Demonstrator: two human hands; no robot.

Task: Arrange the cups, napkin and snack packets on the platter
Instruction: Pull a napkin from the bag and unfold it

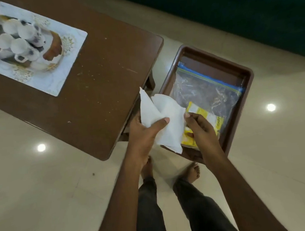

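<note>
Pale glossy floor tiles [43,192] surround a brown wooden desk [97,83] carrying white cups [19,41] on a patterned platter [64,68]. Left hand [146,133] grip clamps a white paper napkin [159,114]; right hand [202,129] pinches its edge over a brown plastic tray [241,106] holding yellow snack packets [204,117].

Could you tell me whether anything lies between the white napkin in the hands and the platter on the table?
Nothing visible does. The white paper napkin, held by the left hand and right hand, has bare brown wooden table between it and the white rectangular platter.

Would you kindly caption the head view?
Both hands, left and right, fold a white napkin above a brown tray holding snack packets.
</note>
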